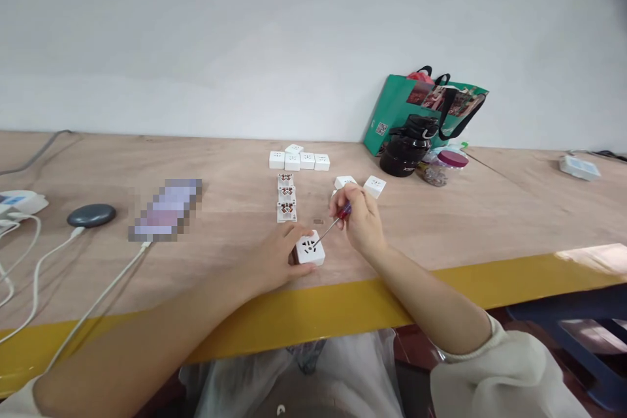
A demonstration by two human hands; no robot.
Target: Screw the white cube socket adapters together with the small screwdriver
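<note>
A white power socket (317, 255) lies face up near the front of the table, steadied between the thumb and fingers of my left hand (281, 255). My right hand (360, 219) grips the red and purple handle of a screwdriver (329, 230), whose tip meets the socket's face around its centre. Just beyond my left hand, three open socket inserts (287, 194) with copper-coloured contacts stand in a column. Further back is a group of several white sockets (292, 161). More white sockets (375, 186) lie behind my right hand, which partly hides them.
At the back right stand a green bag (392, 101), a black flask (405, 150) and a clear jar with a purple lid (452, 159). To the left are a blurred phone (166, 209), a dark round device (91, 215) and white cables (98, 307). Yellow edging (294, 320) runs along the table front.
</note>
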